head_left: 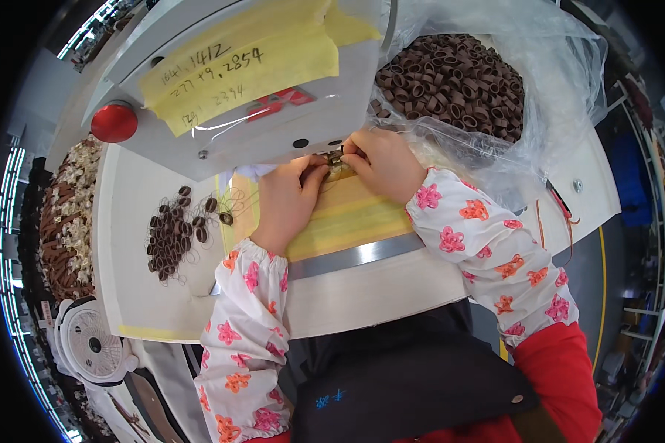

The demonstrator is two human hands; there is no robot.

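Pinching one small brown band loop (335, 158) under the grey machine head (273, 111), left hand (292, 196) and right hand (380, 162) fingers close narrowly; a small finished pile of brown loops (171, 232) lies near the white tabletop's (133, 295) left edge, while the clear plastic bag of brown loops (454, 85) at the far right corner looks largely full.

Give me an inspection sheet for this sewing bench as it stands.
Surface: white bench with yellow tape strips.
Job's things: small brown loop piece pinched under the machine head.
Clutter: loose brown loops at left; clear bag of loops at right.
Hands: left hand and right hand both grip the piece.
Cables: red wire at the right edge.
Surroundings: small white fan, bin of brown scraps.
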